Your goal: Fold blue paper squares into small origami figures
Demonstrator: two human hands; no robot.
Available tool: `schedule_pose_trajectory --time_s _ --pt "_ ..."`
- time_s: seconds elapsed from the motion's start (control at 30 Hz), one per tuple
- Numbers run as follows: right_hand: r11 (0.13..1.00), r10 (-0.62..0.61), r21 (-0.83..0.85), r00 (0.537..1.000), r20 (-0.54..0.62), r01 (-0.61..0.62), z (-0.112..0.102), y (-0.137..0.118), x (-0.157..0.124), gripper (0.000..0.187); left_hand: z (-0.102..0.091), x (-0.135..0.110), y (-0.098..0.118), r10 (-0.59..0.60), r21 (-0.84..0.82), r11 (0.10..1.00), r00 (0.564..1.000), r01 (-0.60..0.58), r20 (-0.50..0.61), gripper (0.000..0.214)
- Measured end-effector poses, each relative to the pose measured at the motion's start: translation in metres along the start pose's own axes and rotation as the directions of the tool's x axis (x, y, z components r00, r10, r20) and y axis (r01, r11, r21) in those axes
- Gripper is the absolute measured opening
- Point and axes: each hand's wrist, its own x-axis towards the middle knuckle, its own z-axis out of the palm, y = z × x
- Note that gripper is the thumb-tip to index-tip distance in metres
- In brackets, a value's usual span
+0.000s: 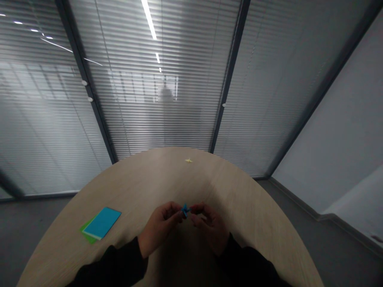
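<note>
The blue folded paper figure sits small and pointed, held in the air above the near part of the table. The left hand and right hand stand close together, their fingertips pinching the figure from opposite sides; neither hand rests on the table. Exact finger placement is partly hidden at this scale, and the fold detail cannot be confirmed.

Handling assessment: the figure is judged very light and only mildly stiff, with creases that may crush under heavy pressure. Its points appear the most fragile areas. The thicker folded centre appears the safest place to take hold, using a light pinch; dry paper may slip if gripped only by a narrow edge.

A yellow folded paper star lies well ahead of the hands near the far edge of the table. To the left, a blue paper sheet lies over a green paper sheet, slightly offset. Black sleeves cover both forearms.
</note>
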Motion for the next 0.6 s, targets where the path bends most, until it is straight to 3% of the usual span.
schedule_pose_trajectory --time_s 0.27,0.6 --pt "0.999 -0.033 -0.032 0.999 -0.003 0.033 0.0041 -0.0098 -0.0021 0.017 0.0016 -0.0003 -0.0007 -0.017 0.037 0.999 1.0 0.016 0.016 0.027" --pt "0.999 0.043 -0.016 0.998 -0.055 -0.043 0.0073 -0.0013 -0.0026 0.025 0.0022 0.0001 -0.0028 -0.018 0.157 0.987 1.0 0.018 0.0 0.026"
